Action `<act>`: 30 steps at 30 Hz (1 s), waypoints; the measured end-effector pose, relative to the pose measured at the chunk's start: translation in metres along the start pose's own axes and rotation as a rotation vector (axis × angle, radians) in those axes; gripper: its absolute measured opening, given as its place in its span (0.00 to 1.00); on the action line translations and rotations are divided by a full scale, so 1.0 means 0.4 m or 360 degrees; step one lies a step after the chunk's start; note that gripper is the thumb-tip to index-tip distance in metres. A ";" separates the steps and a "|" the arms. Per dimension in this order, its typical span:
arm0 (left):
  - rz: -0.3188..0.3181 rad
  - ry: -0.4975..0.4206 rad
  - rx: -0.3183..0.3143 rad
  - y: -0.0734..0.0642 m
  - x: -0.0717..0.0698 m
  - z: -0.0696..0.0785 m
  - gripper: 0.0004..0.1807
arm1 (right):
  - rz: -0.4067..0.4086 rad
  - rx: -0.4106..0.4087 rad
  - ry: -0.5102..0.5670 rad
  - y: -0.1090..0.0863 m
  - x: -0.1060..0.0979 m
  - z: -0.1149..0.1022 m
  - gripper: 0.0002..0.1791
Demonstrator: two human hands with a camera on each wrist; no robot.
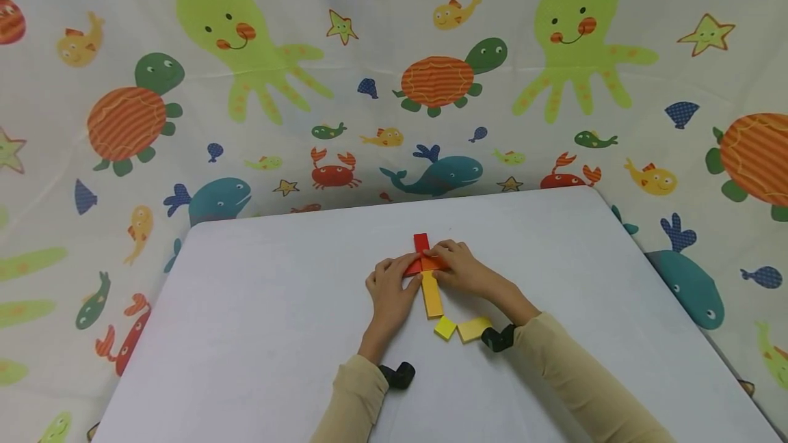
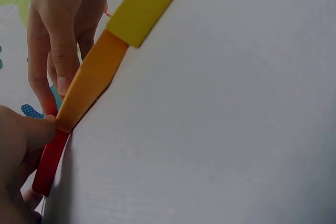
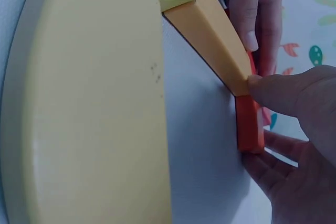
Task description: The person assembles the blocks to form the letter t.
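My left hand holds a small red block between thumb and fingers. From the other side, my right hand pinches an orange block, its thumb by the joint with a long yellow-orange block. The red and orange blocks lie side by side, meeting at the top end of that long block. Above them another red block stretches away from me. Below sit a yellow square block and a pale yellow block, forming a line that bends right. Fingers partly hide the two held blocks.
The blocks lie on a white-covered table. Behind it hangs a cloth printed with sea animals. Black wrist devices show at both cuffs, the right one close beside the pale yellow block.
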State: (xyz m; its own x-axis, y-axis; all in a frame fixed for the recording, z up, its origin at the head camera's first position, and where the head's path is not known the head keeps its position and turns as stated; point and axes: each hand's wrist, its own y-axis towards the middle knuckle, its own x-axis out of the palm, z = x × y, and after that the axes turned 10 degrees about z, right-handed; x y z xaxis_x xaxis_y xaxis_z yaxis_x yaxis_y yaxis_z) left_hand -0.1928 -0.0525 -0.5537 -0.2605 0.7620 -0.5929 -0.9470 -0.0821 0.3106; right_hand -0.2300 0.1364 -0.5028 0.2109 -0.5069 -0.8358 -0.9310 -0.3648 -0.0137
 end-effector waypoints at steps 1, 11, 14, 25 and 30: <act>-0.0005 -0.0008 -0.0004 0.000 0.001 -0.001 0.23 | -0.0002 0.0006 0.0002 -0.001 0.000 0.000 0.28; 0.0046 -0.0215 -0.0118 -0.007 -0.007 -0.012 0.24 | -0.0018 0.0025 -0.0001 -0.004 -0.004 0.003 0.29; 0.0047 -0.0237 -0.0126 -0.008 -0.010 -0.014 0.23 | -0.0012 0.0018 0.0007 -0.005 -0.004 0.006 0.28; 0.0176 -0.0325 -0.0239 -0.018 -0.052 -0.028 0.22 | 0.0059 -0.0051 0.0090 -0.012 0.007 0.031 0.31; 0.0201 -0.0341 -0.0234 -0.017 -0.065 -0.036 0.17 | 0.0087 -0.0061 0.0105 -0.013 0.004 0.040 0.31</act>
State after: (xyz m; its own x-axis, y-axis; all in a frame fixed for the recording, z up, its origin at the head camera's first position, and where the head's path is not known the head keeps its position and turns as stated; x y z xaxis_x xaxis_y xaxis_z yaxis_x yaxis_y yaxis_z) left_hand -0.1825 -0.0811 -0.5510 -0.3474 0.8569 -0.3809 -0.9307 -0.2654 0.2517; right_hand -0.2297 0.1499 -0.5130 0.1805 -0.5765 -0.7969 -0.9298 -0.3643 0.0530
